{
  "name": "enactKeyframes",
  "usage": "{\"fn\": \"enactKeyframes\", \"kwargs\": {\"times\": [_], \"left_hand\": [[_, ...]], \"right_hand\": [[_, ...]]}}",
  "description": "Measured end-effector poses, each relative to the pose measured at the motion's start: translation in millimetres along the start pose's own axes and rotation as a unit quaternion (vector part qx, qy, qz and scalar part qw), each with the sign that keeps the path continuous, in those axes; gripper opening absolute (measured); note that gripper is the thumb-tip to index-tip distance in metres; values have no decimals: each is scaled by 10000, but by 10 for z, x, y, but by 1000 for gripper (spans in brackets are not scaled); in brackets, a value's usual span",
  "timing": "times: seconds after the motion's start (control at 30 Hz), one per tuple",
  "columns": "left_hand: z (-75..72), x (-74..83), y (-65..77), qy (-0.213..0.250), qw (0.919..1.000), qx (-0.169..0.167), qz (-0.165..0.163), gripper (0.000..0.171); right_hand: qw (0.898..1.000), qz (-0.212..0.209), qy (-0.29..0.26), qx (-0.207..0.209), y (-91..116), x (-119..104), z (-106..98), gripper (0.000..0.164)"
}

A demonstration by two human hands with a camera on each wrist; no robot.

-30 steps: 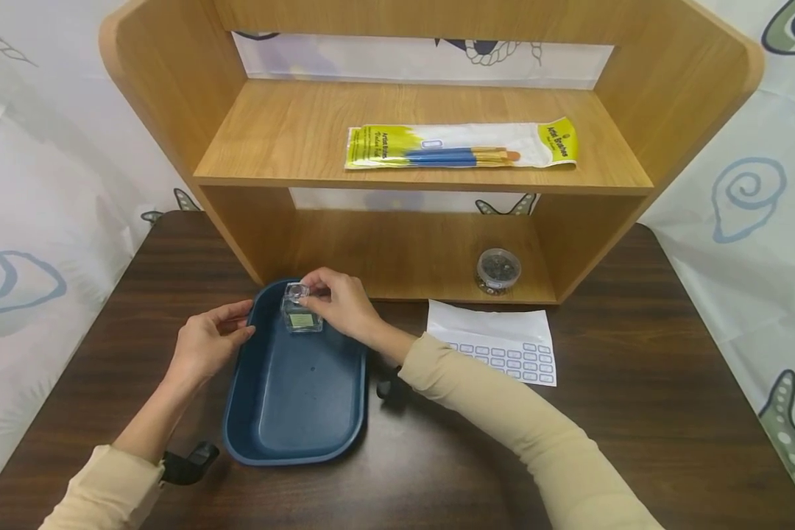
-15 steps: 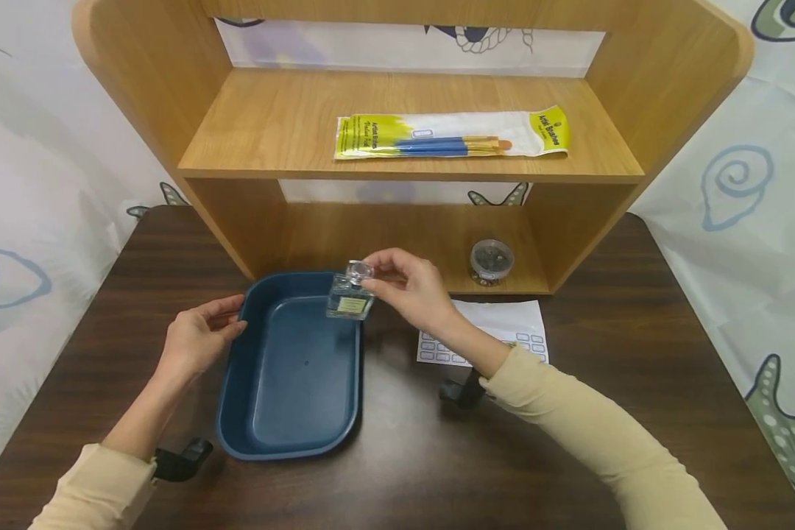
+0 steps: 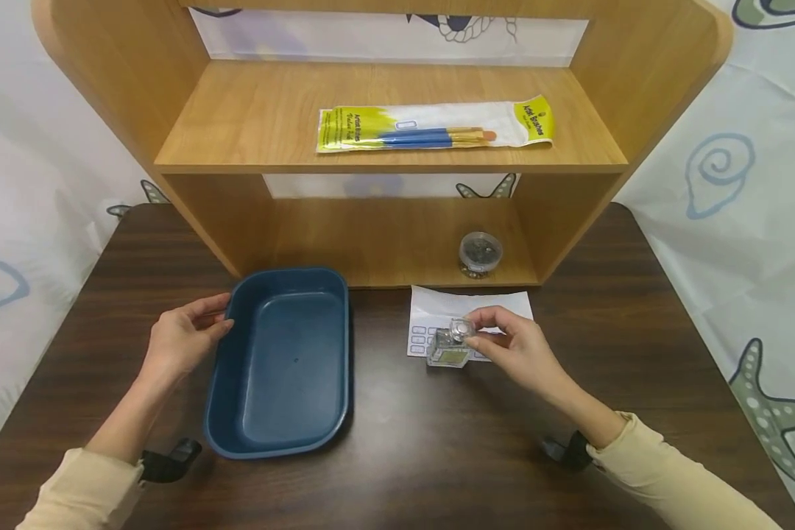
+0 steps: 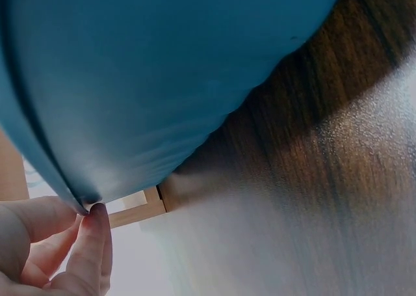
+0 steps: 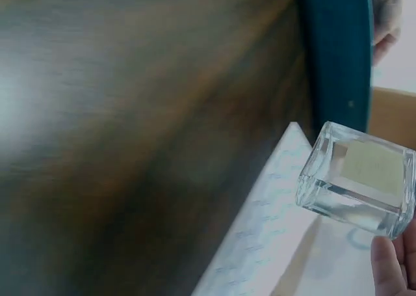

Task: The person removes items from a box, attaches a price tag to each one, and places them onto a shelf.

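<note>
The tabletop (image 3: 424, 456) is dark brown with a streaked wood grain and a glossy patch of reflected light near its middle. At left lies a deep blue tray (image 3: 294, 401) with rounded corners. Right of it, a white label sheet (image 3: 433, 300) lies just before the pale wooden shelf unit (image 3: 205, 228) standing at the far side. Its upper shelf (image 3: 258, 110) bears an artist brush pack (image 3: 430, 126); its lower shelf (image 3: 358, 239), at right, a round clear tub (image 3: 481, 252).
</note>
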State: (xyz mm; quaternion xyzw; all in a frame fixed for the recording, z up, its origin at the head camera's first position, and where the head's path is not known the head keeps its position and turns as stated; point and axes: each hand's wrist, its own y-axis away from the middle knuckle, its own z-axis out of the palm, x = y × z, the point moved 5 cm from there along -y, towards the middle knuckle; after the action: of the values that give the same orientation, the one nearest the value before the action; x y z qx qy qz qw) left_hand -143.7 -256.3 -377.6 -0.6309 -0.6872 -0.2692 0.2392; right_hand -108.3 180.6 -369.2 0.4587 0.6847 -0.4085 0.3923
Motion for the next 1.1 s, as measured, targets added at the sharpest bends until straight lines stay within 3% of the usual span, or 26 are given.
{"fn": "enactKeyframes", "kwargs": {"times": [0.2, 0.37, 1.1], "left_hand": [[5, 7, -7, 55, 10000, 34, 46, 44], [3, 14, -12, 63, 9999, 46, 90, 44], [11, 4, -1, 112, 9997, 75, 183, 44]], "right_hand": [[9993, -311, 202, -28, 197, 92, -46, 21], [9992, -310, 266, 14, 266, 148, -76, 22], [9987, -323, 183, -361, 344, 204, -131, 25]]}}
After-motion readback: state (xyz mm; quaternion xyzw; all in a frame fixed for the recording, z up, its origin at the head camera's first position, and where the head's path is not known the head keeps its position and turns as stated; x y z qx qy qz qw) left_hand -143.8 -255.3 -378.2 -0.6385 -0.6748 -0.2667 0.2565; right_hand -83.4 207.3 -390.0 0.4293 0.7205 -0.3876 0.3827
